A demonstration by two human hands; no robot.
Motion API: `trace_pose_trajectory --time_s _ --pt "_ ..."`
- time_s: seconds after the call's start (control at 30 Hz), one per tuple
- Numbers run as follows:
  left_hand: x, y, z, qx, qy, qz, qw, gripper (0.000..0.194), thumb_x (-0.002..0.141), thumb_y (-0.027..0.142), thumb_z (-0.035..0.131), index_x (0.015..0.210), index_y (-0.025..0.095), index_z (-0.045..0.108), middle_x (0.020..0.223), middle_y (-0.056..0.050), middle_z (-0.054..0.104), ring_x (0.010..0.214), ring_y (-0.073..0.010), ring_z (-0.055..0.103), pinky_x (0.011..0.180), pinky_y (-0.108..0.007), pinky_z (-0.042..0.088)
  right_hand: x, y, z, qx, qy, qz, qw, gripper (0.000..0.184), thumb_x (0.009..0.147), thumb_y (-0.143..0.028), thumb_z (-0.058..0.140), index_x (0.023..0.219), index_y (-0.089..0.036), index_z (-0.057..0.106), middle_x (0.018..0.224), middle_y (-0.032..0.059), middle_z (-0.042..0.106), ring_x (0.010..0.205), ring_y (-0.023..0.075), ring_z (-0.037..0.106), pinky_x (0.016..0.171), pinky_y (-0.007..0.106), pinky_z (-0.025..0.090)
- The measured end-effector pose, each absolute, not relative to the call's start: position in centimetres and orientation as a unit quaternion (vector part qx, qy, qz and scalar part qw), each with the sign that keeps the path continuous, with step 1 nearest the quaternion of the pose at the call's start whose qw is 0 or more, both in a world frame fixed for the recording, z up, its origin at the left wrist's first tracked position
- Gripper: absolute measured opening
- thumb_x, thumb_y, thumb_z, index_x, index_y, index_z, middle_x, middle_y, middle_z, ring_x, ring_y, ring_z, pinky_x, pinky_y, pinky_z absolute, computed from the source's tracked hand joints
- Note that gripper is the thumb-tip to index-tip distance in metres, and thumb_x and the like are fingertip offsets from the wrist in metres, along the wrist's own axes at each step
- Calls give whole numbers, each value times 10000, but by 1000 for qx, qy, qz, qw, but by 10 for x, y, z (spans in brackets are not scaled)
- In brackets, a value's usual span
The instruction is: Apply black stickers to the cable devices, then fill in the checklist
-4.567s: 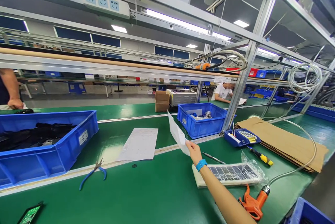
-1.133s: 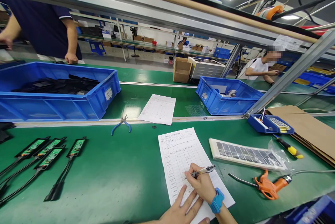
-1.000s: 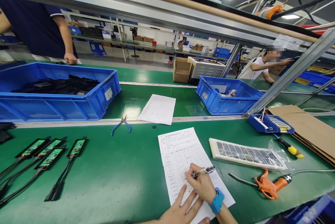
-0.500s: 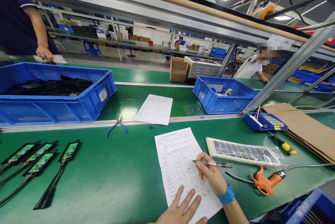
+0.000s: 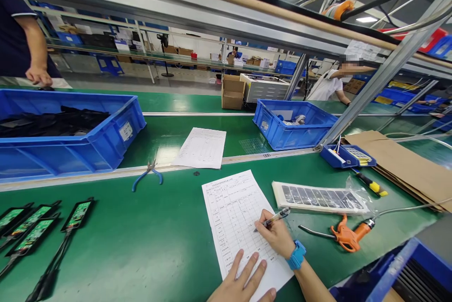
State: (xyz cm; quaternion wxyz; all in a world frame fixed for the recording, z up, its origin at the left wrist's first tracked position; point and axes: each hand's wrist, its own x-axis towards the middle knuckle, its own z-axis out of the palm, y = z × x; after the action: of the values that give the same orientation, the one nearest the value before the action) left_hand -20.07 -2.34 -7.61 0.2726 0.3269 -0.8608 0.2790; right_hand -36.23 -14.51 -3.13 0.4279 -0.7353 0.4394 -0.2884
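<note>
A printed form [image 5: 229,212] with a table grid and some handwriting lies on the green bench in front of me. My left hand [image 5: 243,283] rests flat on its lower part, fingers spread. Above and to the right, my right hand [image 5: 277,236] pinches a pen [image 5: 278,216], its tip down at the grid and its back end tilted up to the right. A blue band [image 5: 297,255] is around my right wrist. Farther back lies a second printed sheet [image 5: 203,147], and left of it blue-handled pliers [image 5: 148,176].
Several green circuit boards in black cases [image 5: 78,215] lie left. Blue bins [image 5: 127,135] stand behind. To the right are a bagged label strip [image 5: 319,197], an orange air gun [image 5: 351,234], a screwdriver [image 5: 372,184] and cardboard [image 5: 406,165]. Two co-workers [image 5: 35,52] [image 5: 328,85] are across the bench.
My right hand has shifted slightly on the form, and the pen has turned from nearly level to more upright, tip lower. The whole view has swung a little. My left hand stays flat.
</note>
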Motion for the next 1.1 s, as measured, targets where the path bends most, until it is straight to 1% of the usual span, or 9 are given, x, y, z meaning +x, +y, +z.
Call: trace_pose_trajectory --time_s 0.07,0.17,0.3,0.47,0.63,0.8,0.9,1.0,1.1 --pt "-201 -22 -77 325 -864 278 266 437 968 325 454 1403 360 484 1264 -33 663 1192 -273 581 1187 -668 55 -362 -144 -30 -734 433 -286 439 327 848 -458 520 665 -221 388 572 -51 352 558 126 319 552 294 259" --pt "-202 -22 -77 333 -865 274 258 423 958 372 478 1380 353 497 1297 -46 631 1212 -277 566 1184 -667 63 -362 -144 -30 -737 428 -284 439 341 855 -467 523 664 -221 383 578 -49 353 559 127 319 552 294 260" --pt "-201 -22 -76 332 -859 272 279 456 924 389 551 1375 342 506 1248 -42 661 1194 -281 577 1194 -653 76 -362 -144 -32 -741 429 -286 431 336 856 -452 520 659 -222 376 577 -48 349 562 128 318 552 294 258" --pt "-200 -23 -74 330 -866 263 267 439 946 356 505 1385 344 503 1262 -29 670 1200 -277 573 1193 -660 36 -362 -143 -33 -740 426 -285 435 316 852 -430 512 658 -222 374 578 -50 344 564 128 317 556 295 256" --pt "-201 -22 -75 331 -865 259 273 448 931 361 536 1377 339 512 1258 -37 668 1203 -284 567 1186 -664 49 -361 -143 -30 -740 421 -277 445 307 844 -429 506 655 -227 373 564 -54 335 547 127 309 546 296 256" --pt "-199 -20 -72 328 -871 257 263 463 957 334 481 1420 344 467 1270 -44 664 1212 -285 567 1190 -658 45 -361 -143 -31 -733 428 -281 447 308 843 -425 510 650 -230 372 558 -55 331 549 128 309 550 298 252" --pt "-199 -22 -69 327 -871 256 262 449 967 326 460 1415 345 474 1266 -42 666 1204 -278 573 1191 -655 50 -361 -143 -31 -733 434 -278 444 298 844 -417 503 654 -228 372 564 -53 334 556 128 310 554 299 253" --pt "-199 -22 -70 324 -871 255 266 448 964 342 468 1413 338 481 1264 -45 670 1198 -281 577 1189 -652 54 -361 -143 -31 -734 437 -277 440 294 846 -415 499 657 -227 376 569 -51 341 557 128 318 554 298 258" --pt "-200 -21 -72 325 -870 256 269 434 948 344 510 1382 341 514 1263 -41 672 1202 -285 577 1185 -655 70 -361 -145 -32 -736 431 -286 437 301 848 -418 502 654 -228 374 563 -55 332 544 123 313 541 294 256"
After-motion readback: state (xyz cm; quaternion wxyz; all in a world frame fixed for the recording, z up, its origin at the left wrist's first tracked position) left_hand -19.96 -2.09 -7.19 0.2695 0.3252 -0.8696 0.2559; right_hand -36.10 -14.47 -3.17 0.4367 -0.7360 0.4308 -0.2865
